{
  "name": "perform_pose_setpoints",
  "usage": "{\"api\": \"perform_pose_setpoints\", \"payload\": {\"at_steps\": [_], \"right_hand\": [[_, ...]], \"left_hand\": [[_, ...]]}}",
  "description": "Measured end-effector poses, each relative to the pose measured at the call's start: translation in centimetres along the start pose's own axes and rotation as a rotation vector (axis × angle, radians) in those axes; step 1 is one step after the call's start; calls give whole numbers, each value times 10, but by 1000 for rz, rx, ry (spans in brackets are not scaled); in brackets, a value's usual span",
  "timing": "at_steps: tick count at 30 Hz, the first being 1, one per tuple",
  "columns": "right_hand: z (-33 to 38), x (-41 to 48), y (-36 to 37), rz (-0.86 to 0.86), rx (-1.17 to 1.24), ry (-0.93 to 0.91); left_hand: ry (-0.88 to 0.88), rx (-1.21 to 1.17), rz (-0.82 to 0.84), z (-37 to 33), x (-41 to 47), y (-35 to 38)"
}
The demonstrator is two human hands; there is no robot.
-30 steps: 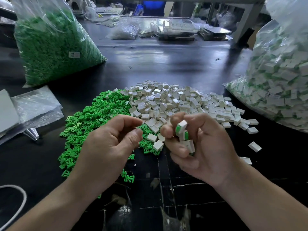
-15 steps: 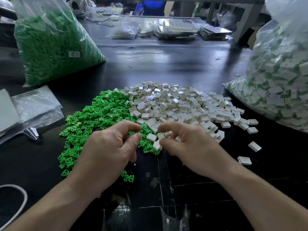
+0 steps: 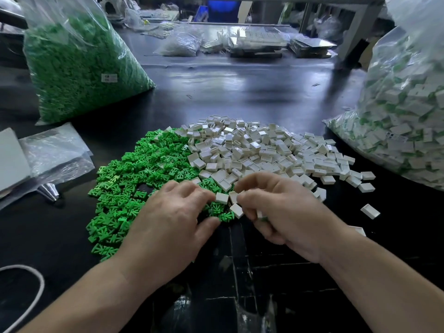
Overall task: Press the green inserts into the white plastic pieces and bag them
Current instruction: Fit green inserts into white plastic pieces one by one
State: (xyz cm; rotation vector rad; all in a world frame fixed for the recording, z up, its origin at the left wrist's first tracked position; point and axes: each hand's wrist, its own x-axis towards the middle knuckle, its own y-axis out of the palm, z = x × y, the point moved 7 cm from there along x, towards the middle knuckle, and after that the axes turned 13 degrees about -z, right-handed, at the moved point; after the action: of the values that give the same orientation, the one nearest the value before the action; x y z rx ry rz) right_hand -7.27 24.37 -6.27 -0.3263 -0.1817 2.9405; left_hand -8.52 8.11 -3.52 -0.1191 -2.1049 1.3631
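Observation:
A heap of loose green inserts (image 3: 144, 169) lies on the black table beside a heap of white plastic pieces (image 3: 264, 152). My left hand (image 3: 173, 219) rests palm down on the near edge of the green heap, fingers spread and touching inserts. My right hand (image 3: 283, 212) is curled at the near edge of the white heap. It holds a few pieces in its palm, with a bit of white and green (image 3: 261, 216) showing under the fingers. Its fingertips touch a white piece (image 3: 233, 196). A big clear bag of assembled white-and-green pieces (image 3: 403, 116) stands at the right.
A large clear bag of green inserts (image 3: 79, 68) stands at the back left. Flat empty plastic bags (image 3: 52, 152) lie at the left edge. A white cord (image 3: 36, 284) loops at the near left. Stray white pieces (image 3: 370, 211) lie right of my right hand. Clutter fills the far table.
My right hand, which held assembled pieces up a second ago, has dropped to the white heap. My left hand has lowered and spread flat onto the green inserts.

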Motion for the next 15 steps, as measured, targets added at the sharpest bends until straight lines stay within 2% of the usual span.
{"api": "perform_pose_setpoints", "payload": {"at_steps": [1,3,6,11,13,15], "right_hand": [[-2,0,2,42,188,109],[-3,-1,8,133,362,213],[-4,-6,16,228,418,250],[-8,-3,13,171,443,283],[-8,-3,12,179,464,300],[-7,-4,14,210,479,293]], "left_hand": [[18,33,32,-1,0,4],[26,40,43,0,1,6],[38,45,14,1,5,5],[59,91,-74,0,7,2],[-66,-80,-148,5,7,-6],[-272,-369,-187,16,4,-9]]}}
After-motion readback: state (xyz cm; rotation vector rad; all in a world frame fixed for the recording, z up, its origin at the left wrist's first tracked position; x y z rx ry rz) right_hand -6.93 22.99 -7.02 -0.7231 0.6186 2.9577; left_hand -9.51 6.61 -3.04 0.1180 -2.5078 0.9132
